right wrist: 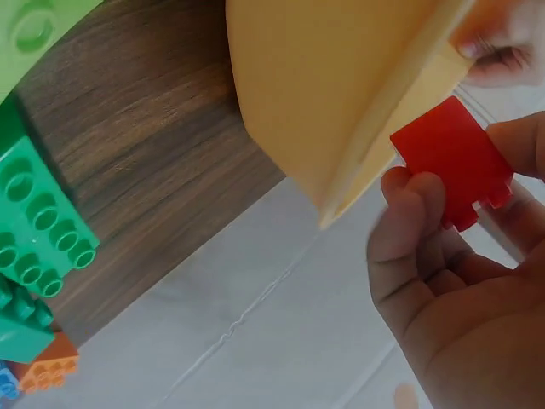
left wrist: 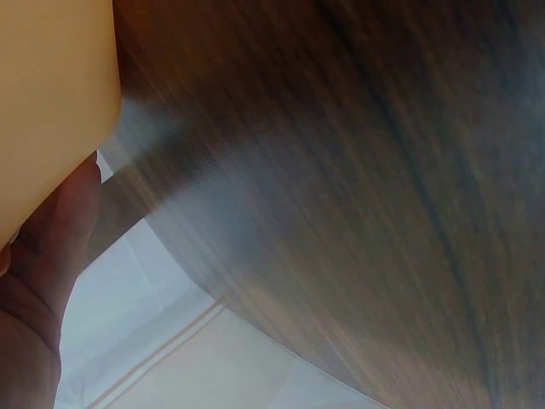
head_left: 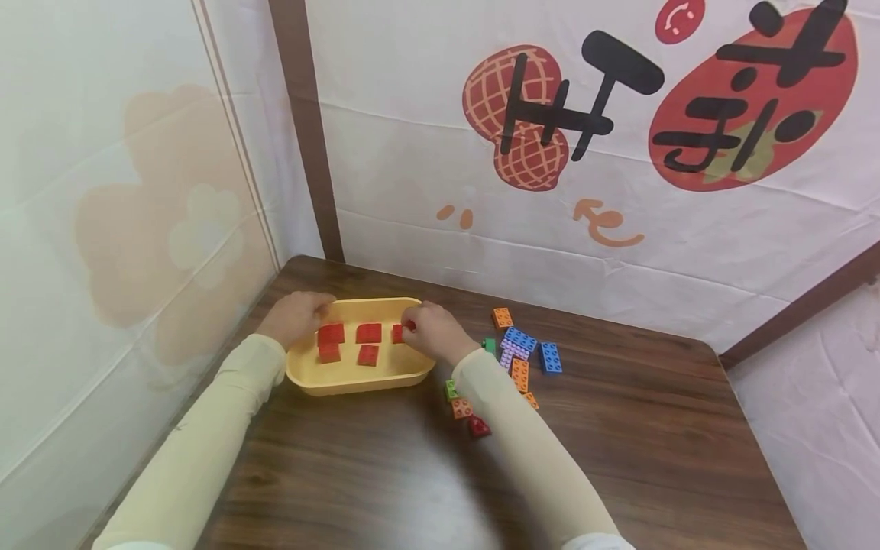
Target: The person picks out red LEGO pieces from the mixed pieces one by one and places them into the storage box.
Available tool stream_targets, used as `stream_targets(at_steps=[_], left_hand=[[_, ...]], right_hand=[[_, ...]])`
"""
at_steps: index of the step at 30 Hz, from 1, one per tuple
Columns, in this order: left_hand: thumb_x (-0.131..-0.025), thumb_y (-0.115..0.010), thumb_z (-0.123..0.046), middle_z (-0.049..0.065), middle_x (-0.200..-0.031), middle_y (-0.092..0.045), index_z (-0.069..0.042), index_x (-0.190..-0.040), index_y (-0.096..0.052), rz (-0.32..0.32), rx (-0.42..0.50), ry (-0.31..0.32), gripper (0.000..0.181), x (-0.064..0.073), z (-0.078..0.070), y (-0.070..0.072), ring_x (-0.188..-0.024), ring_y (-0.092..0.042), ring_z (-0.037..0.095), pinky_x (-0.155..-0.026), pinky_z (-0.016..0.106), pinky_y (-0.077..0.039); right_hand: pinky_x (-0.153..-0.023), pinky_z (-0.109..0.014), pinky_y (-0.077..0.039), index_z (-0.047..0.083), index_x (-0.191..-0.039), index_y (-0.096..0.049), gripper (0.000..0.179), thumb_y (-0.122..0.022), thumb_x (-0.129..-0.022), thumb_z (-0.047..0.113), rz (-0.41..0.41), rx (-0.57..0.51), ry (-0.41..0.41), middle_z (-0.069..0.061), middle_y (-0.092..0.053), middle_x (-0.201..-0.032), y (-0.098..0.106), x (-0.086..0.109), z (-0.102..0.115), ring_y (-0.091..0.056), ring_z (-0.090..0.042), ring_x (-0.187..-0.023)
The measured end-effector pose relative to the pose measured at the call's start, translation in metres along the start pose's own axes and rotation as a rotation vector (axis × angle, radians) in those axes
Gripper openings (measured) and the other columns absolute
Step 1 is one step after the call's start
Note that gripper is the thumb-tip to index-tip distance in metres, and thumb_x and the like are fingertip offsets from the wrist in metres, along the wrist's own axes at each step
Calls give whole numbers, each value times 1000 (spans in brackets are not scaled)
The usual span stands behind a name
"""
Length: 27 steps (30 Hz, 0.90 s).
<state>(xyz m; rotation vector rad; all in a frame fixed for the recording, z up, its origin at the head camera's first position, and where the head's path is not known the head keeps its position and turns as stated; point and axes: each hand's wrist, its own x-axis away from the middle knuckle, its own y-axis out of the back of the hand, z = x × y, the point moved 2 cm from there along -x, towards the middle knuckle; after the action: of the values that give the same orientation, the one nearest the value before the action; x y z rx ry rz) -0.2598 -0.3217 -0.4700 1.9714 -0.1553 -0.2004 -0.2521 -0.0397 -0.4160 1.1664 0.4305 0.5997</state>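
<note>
A yellow plastic basin [head_left: 360, 388] stands at the table's far left, with several red toy bricks [head_left: 368, 333] lying inside in two rows. At its left end my left hand [head_left: 294, 317] grips the rim; the left wrist view shows the thumb [left wrist: 64, 230] against the basin's outer wall, the other fingers mostly hidden. My right hand [head_left: 440, 334] is over the basin's right end. Between thumb and fingers it pinches a red toy brick [right wrist: 456, 158], its studs toward the palm in the right wrist view.
Right of the basin lie loose bricks: a blue brick [head_left: 551, 357], an orange brick [head_left: 503, 318], a purple brick [head_left: 514, 349], a green brick [right wrist: 43, 217] and a dark red piece [head_left: 479, 426]. My right sleeve [head_left: 529, 443] partly covers them. Cloth walls [head_left: 412, 153] edge the wooden table.
</note>
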Motion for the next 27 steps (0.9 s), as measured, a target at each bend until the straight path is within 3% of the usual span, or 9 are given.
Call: stream_targets(at_steps=[6, 11, 20, 27], left_hand=[[-89, -61, 1, 9, -96, -68, -3, -130, -66, 16, 6, 21, 41, -1, 0, -1, -91, -61, 32, -91, 56, -50], [-90, -61, 1, 10, -100, -69, -2, -130, -66, 16, 5, 32, 40, -1, -3, -1, -93, -62, 32, -94, 57, -49], [-91, -59, 1, 16, -111, -70, -1, -131, -65, 17, -15, 38, 41, 1, -5, 1, -104, -63, 37, -99, 59, -47], [-90, -61, 0, 17, -111, -71, -1, -129, -66, 11, -17, 28, 39, -1, -4, 0, -104, -65, 38, -97, 58, -48]], right_hand=[[-62, -21, -45, 14, -89, -70, 4, -68, -92, 16, 71, 44, 19, 3, -59, -73, -13, -9, 7, -55, -14, -69], [-57, -22, -41, 15, -81, -67, 11, -72, -90, 17, 114, 98, 5, 3, -55, -66, -22, -14, 9, -52, -14, -66], [-54, -27, -43, 16, -76, -66, 18, -70, -92, 24, 168, 164, -34, 2, -55, -67, -36, -19, 11, -51, -16, -67], [-60, -29, -46, 14, -81, -67, 16, -68, -93, 25, 193, 210, -45, 1, -57, -72, -44, -21, 11, -53, -17, -69]])
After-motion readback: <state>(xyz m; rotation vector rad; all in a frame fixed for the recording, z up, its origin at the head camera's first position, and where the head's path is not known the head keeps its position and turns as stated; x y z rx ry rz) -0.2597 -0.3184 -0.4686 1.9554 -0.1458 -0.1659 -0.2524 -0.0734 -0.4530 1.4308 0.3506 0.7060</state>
